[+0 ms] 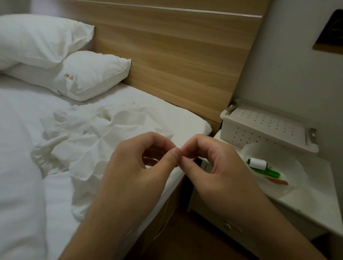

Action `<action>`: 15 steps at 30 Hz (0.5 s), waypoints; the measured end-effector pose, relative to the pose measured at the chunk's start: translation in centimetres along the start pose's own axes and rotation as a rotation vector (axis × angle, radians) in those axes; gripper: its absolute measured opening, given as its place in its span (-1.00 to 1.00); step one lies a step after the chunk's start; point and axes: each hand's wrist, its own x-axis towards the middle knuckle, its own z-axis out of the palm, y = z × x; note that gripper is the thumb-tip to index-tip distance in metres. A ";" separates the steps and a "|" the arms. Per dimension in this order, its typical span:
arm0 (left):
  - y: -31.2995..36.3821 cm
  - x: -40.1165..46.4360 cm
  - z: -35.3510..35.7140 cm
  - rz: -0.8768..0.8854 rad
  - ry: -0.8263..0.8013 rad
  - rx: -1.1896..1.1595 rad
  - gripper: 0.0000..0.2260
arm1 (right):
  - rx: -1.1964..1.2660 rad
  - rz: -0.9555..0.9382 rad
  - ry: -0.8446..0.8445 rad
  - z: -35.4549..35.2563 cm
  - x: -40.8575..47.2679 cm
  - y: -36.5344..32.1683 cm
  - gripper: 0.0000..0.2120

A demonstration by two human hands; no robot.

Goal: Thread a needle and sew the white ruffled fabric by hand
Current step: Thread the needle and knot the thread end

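We see the bed [52,182] with the white ruffled fabric [93,144] crumpled on it, just beyond our hands. Our left hand [133,174] and right hand [218,167] meet fingertip to fingertip, thumbs and forefingers pinched. What they hold is too small to tell, though a thin thread [164,213] hangs below.

1. The lower pillow [83,76], at ten o'clock from the middle of the view, bears two small gold embroidered characters near its middle; they look like "精品", though blur leaves the first uncertain; no other writing is readable.
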 end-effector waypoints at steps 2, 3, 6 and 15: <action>0.2 0.0 0.0 -0.027 0.006 -0.028 -0.95 | 0.117 0.014 -0.033 -0.1 0.0 -0.2 -0.98; 0.3 -0.1 -0.1 -0.042 0.005 -0.051 -0.94 | 0.176 0.031 -0.059 -0.1 -0.1 -0.3 -0.97; 0.5 -0.1 -0.1 -0.073 0.026 -0.090 -0.91 | 0.300 0.090 -0.114 0.2 -0.1 -0.6 -0.94; 0.1 0.0 0.0 -0.115 0.039 -0.050 -0.84 | 0.359 0.092 -0.050 1.1 -0.1 -0.2 -0.90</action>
